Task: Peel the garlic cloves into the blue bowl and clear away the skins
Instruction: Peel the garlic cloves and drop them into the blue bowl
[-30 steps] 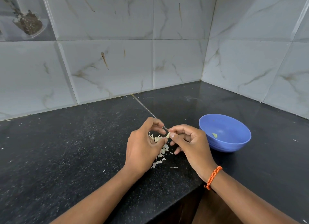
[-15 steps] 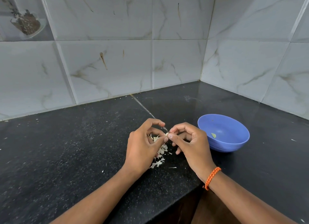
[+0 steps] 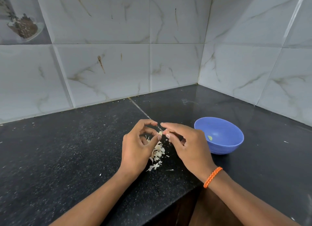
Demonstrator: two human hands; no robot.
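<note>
My left hand (image 3: 137,149) pinches a small pale garlic clove (image 3: 160,133) between thumb and fingers, just above the black counter. My right hand (image 3: 187,144), with an orange band at the wrist, has its thumb and fingertips curled at the clove's right end, touching it or its skin. Below the hands lies a loose pile of white garlic skins (image 3: 157,155). The blue bowl (image 3: 221,124) stands upright to the right of my right hand, with one small pale piece (image 3: 209,137) on its inner wall.
The black speckled counter (image 3: 67,149) runs into a tiled corner behind the bowl. Its front edge cuts diagonally under my right forearm, with a dark cabinet front (image 3: 189,209) below. Tiny white flecks are scattered over the counter.
Both hands stay over the skin pile. My fingers have shifted on the clove and opened slightly, so the clove shows more between the thumbs. The bowl has not moved.
</note>
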